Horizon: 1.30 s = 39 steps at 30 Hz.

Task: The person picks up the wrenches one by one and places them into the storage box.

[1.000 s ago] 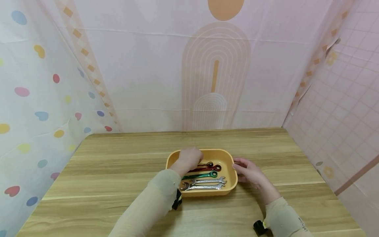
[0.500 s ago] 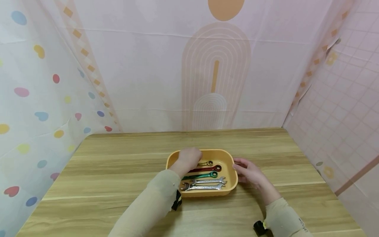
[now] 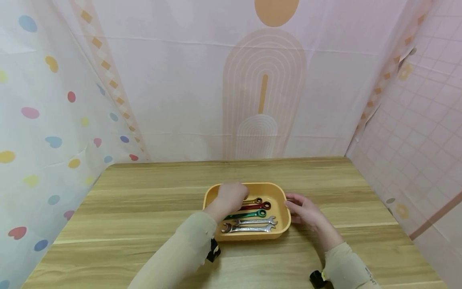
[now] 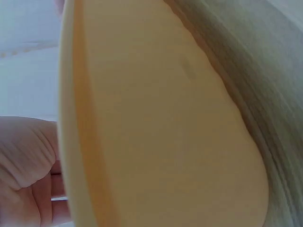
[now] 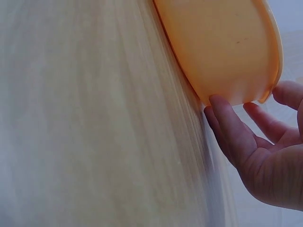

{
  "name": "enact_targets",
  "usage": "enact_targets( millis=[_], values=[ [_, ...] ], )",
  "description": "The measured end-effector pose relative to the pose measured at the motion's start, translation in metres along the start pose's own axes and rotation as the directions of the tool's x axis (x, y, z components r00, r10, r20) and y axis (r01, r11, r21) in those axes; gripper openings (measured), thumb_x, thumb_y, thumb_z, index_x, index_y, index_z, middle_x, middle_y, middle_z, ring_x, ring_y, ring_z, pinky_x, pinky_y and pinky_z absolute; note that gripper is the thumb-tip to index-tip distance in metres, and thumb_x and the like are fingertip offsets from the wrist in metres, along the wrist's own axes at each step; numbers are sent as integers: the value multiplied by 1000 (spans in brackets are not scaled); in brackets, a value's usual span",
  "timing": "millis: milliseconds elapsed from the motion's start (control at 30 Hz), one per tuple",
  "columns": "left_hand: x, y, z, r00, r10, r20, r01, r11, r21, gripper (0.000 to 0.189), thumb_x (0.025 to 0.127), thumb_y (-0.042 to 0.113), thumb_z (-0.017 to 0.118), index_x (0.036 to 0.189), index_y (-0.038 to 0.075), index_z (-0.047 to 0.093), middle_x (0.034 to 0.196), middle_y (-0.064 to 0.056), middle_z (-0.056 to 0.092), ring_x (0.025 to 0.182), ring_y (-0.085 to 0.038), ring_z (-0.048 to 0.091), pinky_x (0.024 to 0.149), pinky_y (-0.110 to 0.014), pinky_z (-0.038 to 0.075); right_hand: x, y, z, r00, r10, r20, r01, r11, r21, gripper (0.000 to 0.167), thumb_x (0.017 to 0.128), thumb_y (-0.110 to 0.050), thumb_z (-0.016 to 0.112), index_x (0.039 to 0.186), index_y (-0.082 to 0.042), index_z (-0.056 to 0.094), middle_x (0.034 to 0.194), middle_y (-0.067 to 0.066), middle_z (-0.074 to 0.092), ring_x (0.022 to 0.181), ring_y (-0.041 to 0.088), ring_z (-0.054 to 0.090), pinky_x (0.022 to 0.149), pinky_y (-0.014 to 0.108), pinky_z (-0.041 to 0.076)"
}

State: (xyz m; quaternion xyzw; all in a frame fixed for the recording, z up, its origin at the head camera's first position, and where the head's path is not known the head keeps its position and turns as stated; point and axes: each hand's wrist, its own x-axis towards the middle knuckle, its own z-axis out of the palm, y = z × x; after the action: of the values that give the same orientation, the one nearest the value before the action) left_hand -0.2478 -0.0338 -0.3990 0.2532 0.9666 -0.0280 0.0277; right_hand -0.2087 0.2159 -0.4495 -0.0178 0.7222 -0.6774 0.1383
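A yellow-orange tray (image 3: pixel 252 237) sits on the wooden table with several wrenches in it. My left hand (image 3: pixel 231 196) reaches over its left part with curled fingers, gripping the gold ratcheting wrench (image 3: pixel 258 200), whose ring end shows to the right; the fingertips are hidden. Nearer me lie a red ratcheting wrench (image 3: pixel 266 205), a green one (image 3: pixel 260 213) and two silver open-ended wrenches (image 3: pixel 265 221). At the tray's right end, my right hand (image 3: pixel 306 210) rests its loosely extended fingers (image 5: pixel 229 125) against the outer wall, thumb by the rim.
The wood-grain table (image 3: pixel 144 200) extends around the tray on every side. Patterned cloth (image 3: pixel 180 100) hangs behind it and along both sides. Each wrist carries a small black camera (image 3: pixel 213 251) below a pale sleeve.
The gold wrench's ring end shifts slightly toward the back, then to the right, along with my left hand. My right hand stays against the tray's end.
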Motion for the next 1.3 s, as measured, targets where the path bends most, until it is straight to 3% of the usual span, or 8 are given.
enact_targets(
  millis=[333,533,800,933,1067,1167,1300],
  values=[
    [-10,3,-1,999,8,-36,-9,1000,-15,20,88,5,68,76,19,62,72,6,58,63,-12,52,49,-33,47,-2,0,2,1000,1,-18,-1,1000,-9,51,101,-12,56,143,12,39,128,24,54,96,19,64,80,37,58],
    [-17,4,-3,999,12,-47,-15,998,-58,7,85,15,75,88,18,69,79,6,64,69,-14,56,52,-35,48,-3,0,0,999,7,-35,-8,1000,-15,50,101,-12,56,142,12,39,126,24,55,95,19,64,80,36,58],
    [-27,6,-5,994,22,-111,-26,999,-37,20,84,29,79,99,18,72,87,3,67,78,-18,62,57,-35,51,-7,-1,-1,999,-9,-44,6,998,-58,49,102,-13,55,140,15,40,132,29,50,105,25,62,85,39,57],
    [-34,2,-7,979,46,-198,-51,999,-20,21,84,31,79,97,17,70,85,2,67,75,-18,62,55,-32,49,-8,-2,-3,999,-40,-32,37,995,-98,49,102,-15,55,138,15,42,131,30,52,108,30,62,85,40,56],
    [-42,-2,-9,952,65,-299,-77,997,-28,21,84,29,80,97,17,69,81,2,67,73,-19,62,54,-33,48,-10,-3,-7,997,-77,-18,75,990,-123,48,102,-15,56,136,16,44,129,29,54,107,31,63,84,38,57],
    [-48,-5,-8,933,63,-356,-82,996,-38,22,83,27,80,100,16,70,84,1,68,76,-22,63,63,-37,53,-12,-5,-9,995,-100,-18,97,987,-132,45,102,-13,55,136,16,45,128,29,54,109,31,62,86,36,56],
    [-54,-9,-7,912,48,-408,-85,994,-75,27,85,25,79,107,12,69,94,-5,70,87,-27,66,77,-44,55,-14,-8,-9,986,-164,-31,153,963,-223,39,103,-9,53,132,15,50,126,29,57,113,35,59,91,35,54]
  ],
)
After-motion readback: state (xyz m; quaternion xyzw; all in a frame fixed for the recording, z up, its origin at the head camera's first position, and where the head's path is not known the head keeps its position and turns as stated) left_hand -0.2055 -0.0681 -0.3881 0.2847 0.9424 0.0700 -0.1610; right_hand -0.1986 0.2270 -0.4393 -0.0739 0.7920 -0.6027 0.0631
